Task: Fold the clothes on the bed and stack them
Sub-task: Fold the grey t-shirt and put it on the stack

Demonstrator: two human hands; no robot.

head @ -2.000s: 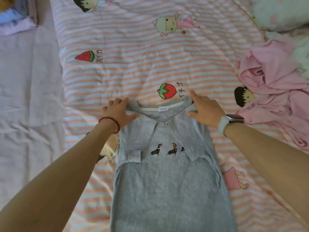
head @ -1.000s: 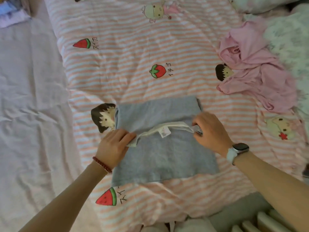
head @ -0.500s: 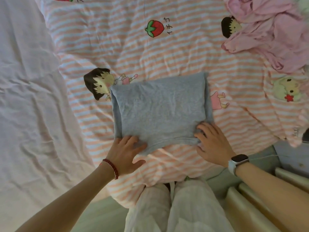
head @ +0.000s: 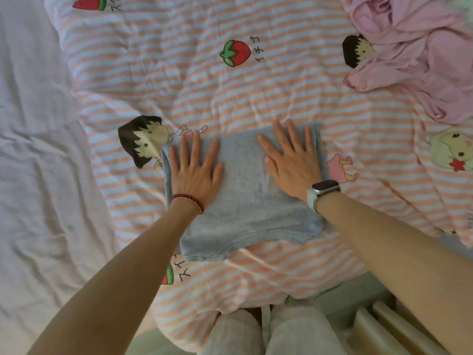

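Both hands flat on the folded grey shirt (head: pixel 245 201), palms down, fingers straight and spread, gripping nothing. Left hand (head: pixel 195 172) sits on the shirt's left half, fingertips reaching the far edge. Right hand (head: pixel 293 163) sits on the right half, fingertips just past the far edge onto the quilt. The hands are apart, with a strip of grey fabric showing between them.

Shirt is folded to a compact rough rectangle, lying on the striped quilt (head: pixel 179 80) near the bed's near edge, in front of the person. Near edge of the shirt is uneven, layered hems visible at the lower left corner. Left side shows a folded edge rolled slightly up.

Red bead bracelet (head: pixel 189 201) on the left wrist. Smartwatch (head: pixel 323 190) with pale band on the right wrist.

Pink garment (head: pixel 419 55) lies crumpled and unfolded at the top right of the quilt, well apart from the grey shirt, partly covering a cartoon head print. Quilt has orange and white stripes with strawberry, watermelon and cartoon figure prints; one dark-haired figure print is just beside the shirt's far left corner, a small pink figure print just beside its right edge.

Pale wrinkled sheet (head: pixel 38 175) covers the left side of the bed beside the quilt. Person's legs in light trousers (head: pixel 268 331) show at the bottom, against the bed edge.
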